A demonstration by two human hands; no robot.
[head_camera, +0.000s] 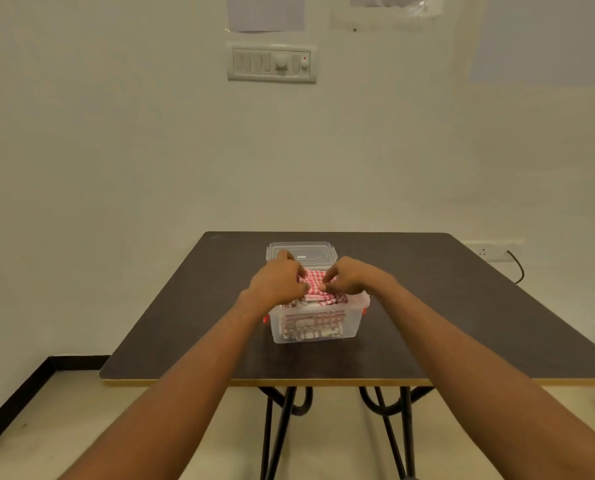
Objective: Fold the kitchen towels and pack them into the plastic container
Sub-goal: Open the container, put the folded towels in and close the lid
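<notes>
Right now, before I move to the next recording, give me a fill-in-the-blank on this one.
The left hand and right hand both pinch the ____ checked towel.
That towel tops the packed clear container, which stands on the ____.
The lid lies flat ____ the container, on the wall side.
Missing: red; table; behind.

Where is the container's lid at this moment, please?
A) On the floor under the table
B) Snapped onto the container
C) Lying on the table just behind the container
C: the clear lid lies flat on the table behind the container, whose open top shows a red checked towel that the left hand and right hand both pinch.
</notes>
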